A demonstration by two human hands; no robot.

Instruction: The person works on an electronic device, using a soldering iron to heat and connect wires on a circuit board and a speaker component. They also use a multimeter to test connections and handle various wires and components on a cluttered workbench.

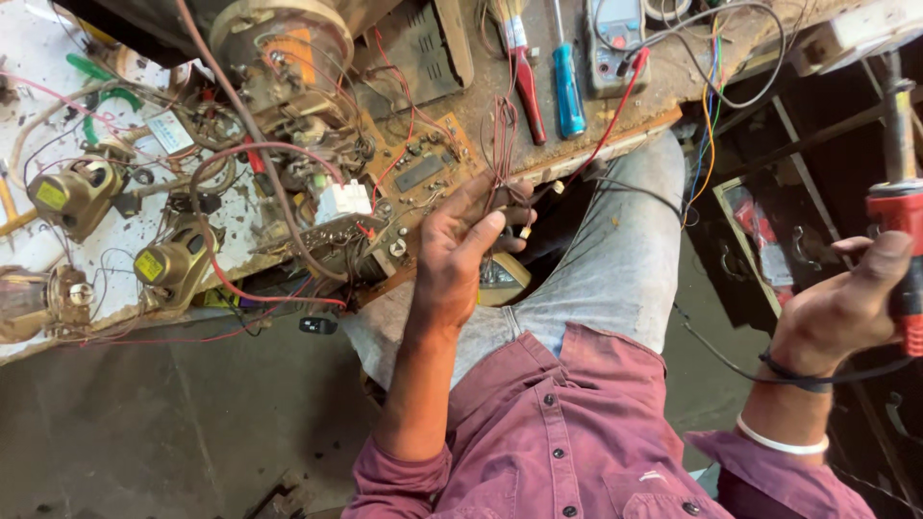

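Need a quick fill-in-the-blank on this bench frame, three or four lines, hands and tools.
1. The right hand grips a soldering iron whose handle is ____ in colour.
2. The left hand pinches a bundle of thin ____ next to the circuit board.
3. On the workbench, beside the red-handled screwdriver lies one with a ____ handle.
4. The person's shirt is maroon and fastens with ____.

Missing words: red; wires; blue; buttons

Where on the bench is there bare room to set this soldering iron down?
Little. A bare strip of bench lies between the circuit board and red screwdriver. Left of the board, wires and brass parts crowd everything.
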